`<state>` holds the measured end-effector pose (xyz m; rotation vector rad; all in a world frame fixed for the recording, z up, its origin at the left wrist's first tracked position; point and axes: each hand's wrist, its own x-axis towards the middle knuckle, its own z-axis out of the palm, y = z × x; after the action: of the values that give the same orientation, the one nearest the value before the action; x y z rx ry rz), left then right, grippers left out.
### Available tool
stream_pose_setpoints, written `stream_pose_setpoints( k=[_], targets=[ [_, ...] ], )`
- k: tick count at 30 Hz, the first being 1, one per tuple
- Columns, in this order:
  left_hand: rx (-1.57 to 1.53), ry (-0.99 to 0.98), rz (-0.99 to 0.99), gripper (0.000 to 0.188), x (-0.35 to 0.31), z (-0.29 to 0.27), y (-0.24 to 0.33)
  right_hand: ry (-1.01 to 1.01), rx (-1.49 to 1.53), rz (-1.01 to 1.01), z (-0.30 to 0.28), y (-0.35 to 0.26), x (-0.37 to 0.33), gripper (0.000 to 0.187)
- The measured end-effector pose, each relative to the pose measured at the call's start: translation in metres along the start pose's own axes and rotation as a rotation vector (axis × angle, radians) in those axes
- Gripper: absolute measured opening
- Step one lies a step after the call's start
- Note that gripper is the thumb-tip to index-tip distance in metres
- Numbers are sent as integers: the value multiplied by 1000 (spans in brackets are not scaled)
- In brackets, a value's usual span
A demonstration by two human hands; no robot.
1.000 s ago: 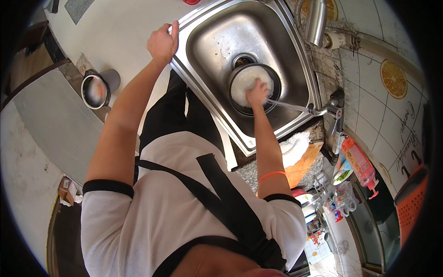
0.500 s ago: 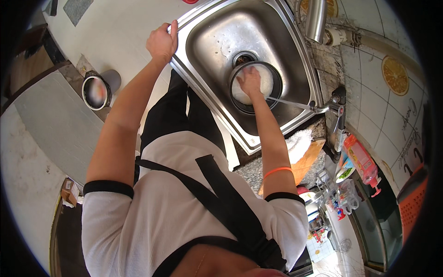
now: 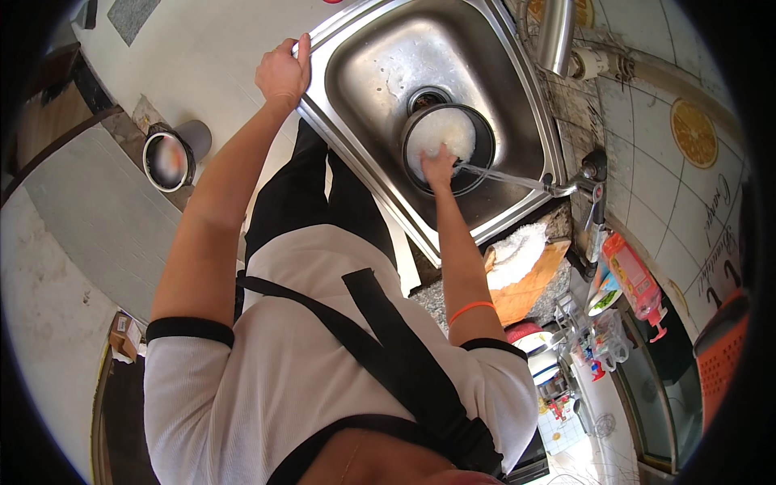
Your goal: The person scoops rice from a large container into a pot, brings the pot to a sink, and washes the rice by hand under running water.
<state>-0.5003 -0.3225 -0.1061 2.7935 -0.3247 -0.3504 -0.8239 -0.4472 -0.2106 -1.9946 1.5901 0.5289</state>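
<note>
In the sink stands a dark round pot holding white rice in cloudy water. My right hand reaches into the pot's near side. Its fingers look apart, their tips sunk in the rice and partly hidden. From the faucet on the right, a stream of water runs into the pot beside this hand. My left hand is closed around the sink's left rim, thumb along the metal. The drain shows just beyond the pot, with dark bits in it.
Right of the sink are a white cloth, a wooden board and a pink soap bottle. Stacked dishes stand at lower right. A lined bin is on the floor at left. A tiled wall borders the sink.
My right hand has drawn back toward me within the pot, from the middle of the rice to the near side. The rice now lies more toward the far side. My left hand stays put.
</note>
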Motion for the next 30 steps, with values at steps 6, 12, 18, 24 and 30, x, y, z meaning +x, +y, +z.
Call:
stream_pose_setpoints(
  k=[6, 12, 18, 24, 30],
  targets=[
    [-10, 18, 9, 45, 0, -1, 2, -137, 460, -84, 37, -10, 27, 55],
    [-27, 22, 15, 44, 1, 1, 0, 27, 378, -175, 29, -27, 34, 32],
    [-47, 14, 9, 44, -2, 3, 3, 117, 130, 89, -13, -18, 24, 49],
    [-41, 207, 236, 30, -5, 2, 0, 124, 134, -25, -10, 21, 17, 31],
    [-662, -88, 768, 24, -82, -4, 96, 113, 183, -10, 1, 43, 20, 33]
  ],
)
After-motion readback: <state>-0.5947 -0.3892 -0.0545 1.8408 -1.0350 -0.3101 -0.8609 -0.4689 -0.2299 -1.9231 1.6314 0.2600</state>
